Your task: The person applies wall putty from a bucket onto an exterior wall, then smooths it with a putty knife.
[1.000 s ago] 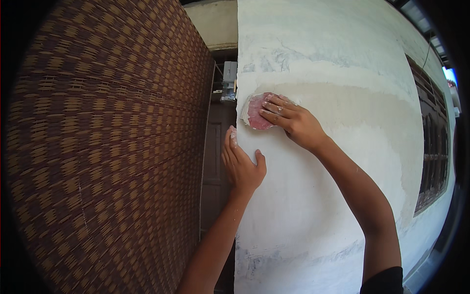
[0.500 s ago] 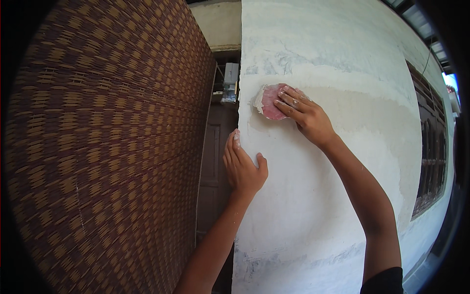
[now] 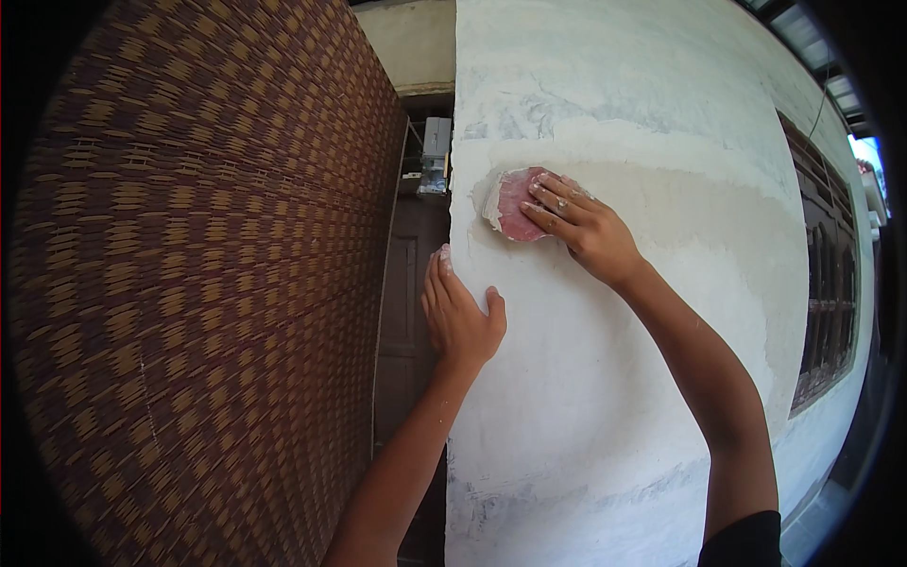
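My right hand [image 3: 581, 227] holds a flat pinkish-red putty spreader [image 3: 520, 206] against the white wall [image 3: 605, 369], fingers laid over its face. Whitish putty clings to the spreader's left edge, and a small greyish smear of putty [image 3: 484, 194] shows on the wall beside it. Lower and to the left, my left hand [image 3: 463, 307] rests at the wall's vertical edge, thumb apart from the other fingers, with nothing visible in it. White putty marks the fingers of both hands.
A woven brown and tan panel [image 3: 217, 265] stands close on the left. Between it and the wall is a narrow gap with a dark door [image 3: 402, 283] and a light grey box [image 3: 436, 137]. A beige damp-looking band [image 3: 699, 208] crosses the wall toward a barred window [image 3: 827, 274].
My right hand and the spreader have slid slightly down the wall, and the greyish smear now shows at the spreader's upper left. The whole view has shifted a little; my left hand stays by the edge.
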A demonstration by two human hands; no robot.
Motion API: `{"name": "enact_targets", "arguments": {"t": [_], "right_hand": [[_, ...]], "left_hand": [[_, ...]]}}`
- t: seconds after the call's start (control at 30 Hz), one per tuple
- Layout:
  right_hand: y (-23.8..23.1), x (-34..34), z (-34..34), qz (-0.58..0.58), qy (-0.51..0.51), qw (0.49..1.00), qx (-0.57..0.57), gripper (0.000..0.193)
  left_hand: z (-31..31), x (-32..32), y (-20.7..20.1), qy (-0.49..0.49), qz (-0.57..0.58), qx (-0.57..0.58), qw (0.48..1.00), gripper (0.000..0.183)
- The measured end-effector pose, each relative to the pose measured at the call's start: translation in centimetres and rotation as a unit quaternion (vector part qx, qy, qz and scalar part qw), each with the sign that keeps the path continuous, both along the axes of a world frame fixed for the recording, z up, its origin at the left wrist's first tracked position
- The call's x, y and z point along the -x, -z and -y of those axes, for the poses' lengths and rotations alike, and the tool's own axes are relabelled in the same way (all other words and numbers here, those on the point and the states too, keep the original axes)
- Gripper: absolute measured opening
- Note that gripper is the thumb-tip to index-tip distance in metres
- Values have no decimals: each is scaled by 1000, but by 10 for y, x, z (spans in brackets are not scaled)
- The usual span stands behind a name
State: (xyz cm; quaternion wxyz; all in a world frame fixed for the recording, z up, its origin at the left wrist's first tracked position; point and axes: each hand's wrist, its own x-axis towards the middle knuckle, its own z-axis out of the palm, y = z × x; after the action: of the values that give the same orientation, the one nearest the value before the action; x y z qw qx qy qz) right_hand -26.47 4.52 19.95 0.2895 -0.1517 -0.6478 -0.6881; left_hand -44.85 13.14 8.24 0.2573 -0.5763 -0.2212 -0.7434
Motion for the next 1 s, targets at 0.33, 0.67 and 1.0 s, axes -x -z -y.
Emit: {"name": "enact_targets", "arguments": {"t": [0.33,0.67,1.0], "right_hand": [[-1,-6,9,-29,-7,999,-19,44],[-18,-30,12,-146,-60,984,-84,48],[-10,-25,3,-177,-23,979,-96,47]], "left_hand": [[0,-1,-25,-41,-18,14,999,78],[4,-2,-34,-60,-31,-8,998,76],[4,-2,-31,-79,-42,-26,996,74]]}}
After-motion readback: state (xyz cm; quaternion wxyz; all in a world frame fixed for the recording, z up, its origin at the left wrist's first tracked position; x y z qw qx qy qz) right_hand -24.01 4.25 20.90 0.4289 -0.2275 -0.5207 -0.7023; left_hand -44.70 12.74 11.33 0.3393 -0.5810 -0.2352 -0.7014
